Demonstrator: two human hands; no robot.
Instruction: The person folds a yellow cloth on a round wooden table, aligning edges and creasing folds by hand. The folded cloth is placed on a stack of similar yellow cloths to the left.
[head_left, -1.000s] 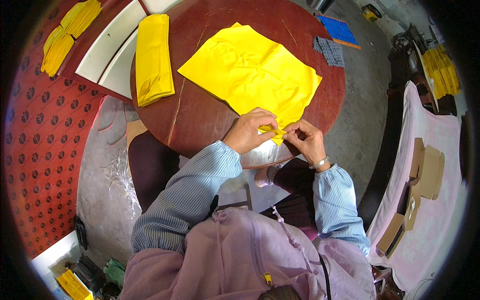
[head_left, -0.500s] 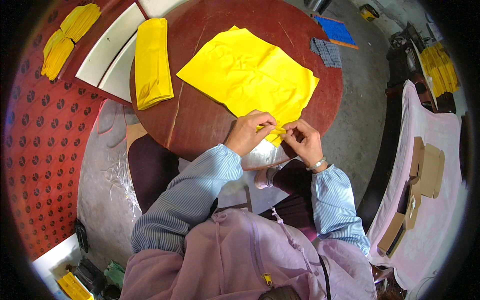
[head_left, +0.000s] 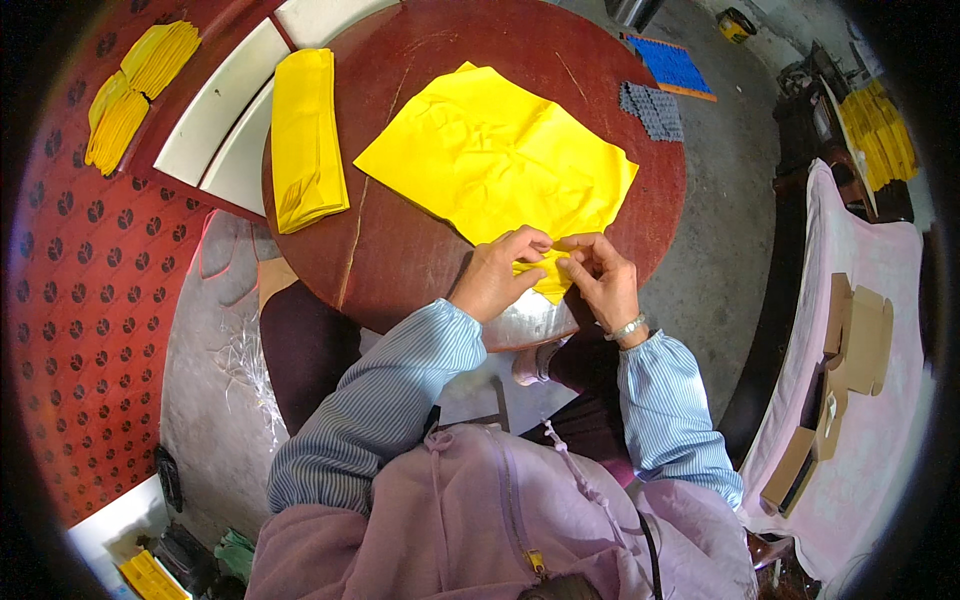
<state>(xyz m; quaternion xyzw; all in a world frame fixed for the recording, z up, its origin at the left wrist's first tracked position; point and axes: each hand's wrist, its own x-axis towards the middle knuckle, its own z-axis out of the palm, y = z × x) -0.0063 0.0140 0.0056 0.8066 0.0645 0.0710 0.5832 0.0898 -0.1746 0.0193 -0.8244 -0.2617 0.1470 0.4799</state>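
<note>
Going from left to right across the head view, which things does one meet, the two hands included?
Red patterned covering, folded yellow stack, left hand, right hand, black-and-yellow tub, opened cardboard box.

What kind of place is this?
Possibly a small home workshop: a round red-brown table bearing a yellow sheet, yellow stacks on and around it, an open cardboard box.

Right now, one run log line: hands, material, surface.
yellow sheet: spread, near end bunched; left hand: at bunched end; right hand: same end; round red table: under sheet; folded yellow bundle: table's left
</note>
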